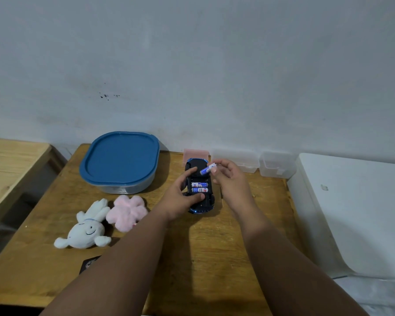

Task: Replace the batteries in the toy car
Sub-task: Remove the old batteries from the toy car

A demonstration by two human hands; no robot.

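Currently the right hand (pixel 228 176) pinches one loose battery (pixel 208 168) between thumb and fingertips, held just above the far end of the toy car (pixel 200 206). Left hand (pixel 180 197) is curled over the car's left side, thumb on the chassis, steadying it. Car lies belly-up on the wooden table (pixel 210 258), compartment open, cover not seen. Two batteries (pixel 199 187) sit in the bay. Judgement: whether old or new cannot be told; closing the compartment remains.

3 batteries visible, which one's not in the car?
The battery pinched in the right hand, held tilted above the car. The other two lie side by side in the open compartment, which the left hand steadies.
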